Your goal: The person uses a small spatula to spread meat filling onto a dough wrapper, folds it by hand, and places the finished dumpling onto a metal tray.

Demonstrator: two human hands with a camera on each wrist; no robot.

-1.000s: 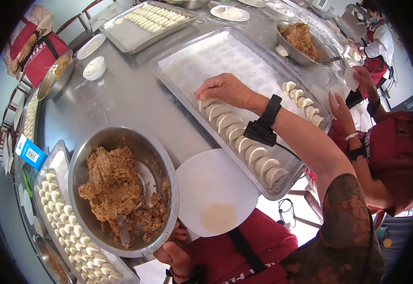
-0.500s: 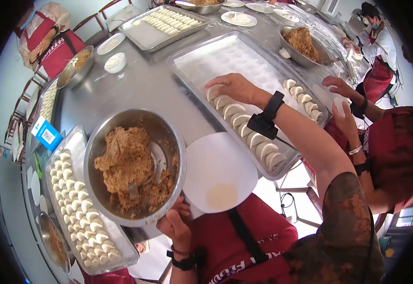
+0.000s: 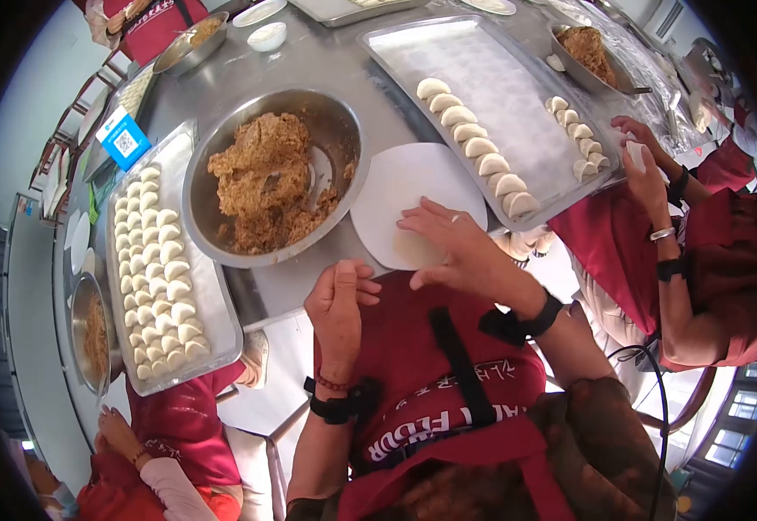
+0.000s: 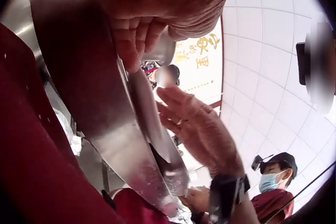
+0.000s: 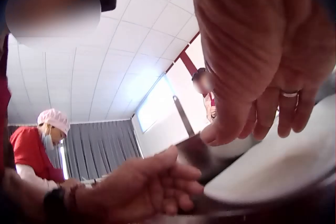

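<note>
A metal bowl (image 3: 335, 143) stands at the table's (image 3: 396, 113) near side with a large mound of brown filling (image 3: 261, 165) heaped inside; bare metal shows on its right. Just beside it, a white plate (image 3: 387, 187) bears one pale round wrapper (image 3: 413, 250), lying flat near the plate's lower edge. To the bowl's left, a metal tray (image 3: 218, 313) is packed with rows of folded dumplings (image 3: 157, 269). Beyond the plate, a larger tray (image 3: 500, 87) carries a single line of dumplings (image 3: 474, 143) along its left side and a smaller group (image 3: 578, 135) toward its right side. A farther bowl (image 3: 619, 69) also contains brown filling, and a small white cup (image 3: 267, 36) contains something white.

The right hand (image 3: 461, 252) is above the plate, its grip wide, fingers spread and thumb apart, with hold of nothing. The wrapper lies under and just left of this grip, between the fingers and thumb as seen from above; whether the fingertips touch it, I cannot tell. The left hand (image 3: 339, 304) is below the bowl and left of the plate, its grip loosely curled around nothing, near the wrapper but apart from it
</note>
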